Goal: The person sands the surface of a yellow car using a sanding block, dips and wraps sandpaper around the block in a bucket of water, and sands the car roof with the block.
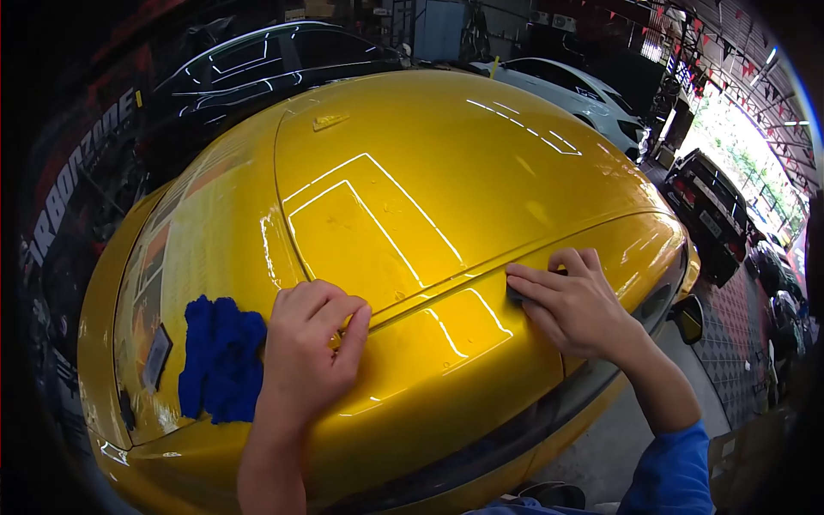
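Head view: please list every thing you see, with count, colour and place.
Glossy car: 1, yellow, centre
Crumpled cloth: 1, blue, on yellow car
Small block: 1, dark, under right fingers
Flat rectangular piece: 1, dark, left of cloth
Shiny car: 1, black, upper left
Smooth car: 1, white, upper right
Boxy vehicle: 1, black, right
Bold lettering: 1, white, left
Fabric sleeve: 1, blue, right arm
Left hand: 1, right of cloth
Right hand: 1, on block
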The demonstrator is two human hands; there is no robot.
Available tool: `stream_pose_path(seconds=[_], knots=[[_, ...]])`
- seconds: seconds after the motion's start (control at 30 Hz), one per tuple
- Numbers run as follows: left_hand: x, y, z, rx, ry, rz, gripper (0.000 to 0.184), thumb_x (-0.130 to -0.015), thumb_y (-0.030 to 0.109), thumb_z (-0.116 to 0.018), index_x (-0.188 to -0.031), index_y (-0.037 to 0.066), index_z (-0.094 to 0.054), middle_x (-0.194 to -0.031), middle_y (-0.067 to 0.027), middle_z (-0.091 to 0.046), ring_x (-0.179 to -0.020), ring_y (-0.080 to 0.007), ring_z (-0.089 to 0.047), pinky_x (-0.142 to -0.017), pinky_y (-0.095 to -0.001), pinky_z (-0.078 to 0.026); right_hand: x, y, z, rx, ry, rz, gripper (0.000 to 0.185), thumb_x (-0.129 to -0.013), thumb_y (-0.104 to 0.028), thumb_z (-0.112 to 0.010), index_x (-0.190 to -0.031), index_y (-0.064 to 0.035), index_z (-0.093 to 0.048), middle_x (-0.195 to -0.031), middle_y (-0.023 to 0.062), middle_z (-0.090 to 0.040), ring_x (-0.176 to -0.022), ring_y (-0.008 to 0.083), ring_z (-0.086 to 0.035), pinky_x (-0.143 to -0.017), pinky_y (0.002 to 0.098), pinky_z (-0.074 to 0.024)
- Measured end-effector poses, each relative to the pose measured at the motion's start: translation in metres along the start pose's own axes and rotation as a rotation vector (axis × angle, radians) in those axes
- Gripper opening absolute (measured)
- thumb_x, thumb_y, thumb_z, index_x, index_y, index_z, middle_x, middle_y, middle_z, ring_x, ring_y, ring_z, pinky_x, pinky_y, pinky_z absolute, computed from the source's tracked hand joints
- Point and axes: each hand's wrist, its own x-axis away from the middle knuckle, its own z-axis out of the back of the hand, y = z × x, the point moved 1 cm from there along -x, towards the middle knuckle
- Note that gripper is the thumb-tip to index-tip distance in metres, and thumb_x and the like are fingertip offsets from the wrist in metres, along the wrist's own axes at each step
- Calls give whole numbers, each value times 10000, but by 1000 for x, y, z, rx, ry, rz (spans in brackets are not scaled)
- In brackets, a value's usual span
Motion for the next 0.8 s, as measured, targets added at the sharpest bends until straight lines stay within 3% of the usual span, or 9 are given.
stream_pose_path(seconds=[0.53, 0.8], knots=[[2, -2, 2, -8, -14, 6, 30, -865, 53, -731, -862, 35, -707, -834, -88, -663, -813, -289, -643, -819, -398, -457, 3, -11, 1, -51, -28, 39, 413, -921, -192, -677, -1321, -91, -688, -1415, 11, -671, -1043, 287, -545, -994, 424, -389], [1, -2, 3, -17, -16, -5, 41, -868, 69, -732, -863, 39, -705, -846, -86, -666, -824, -289, -648, -822, -402, -458, 5, -14, -3, 7, 21, 76, 388, -931, -238, -663, -1281, -76, -694, -1393, -3, -667, -1044, 249, -555, -944, 412, -388]])
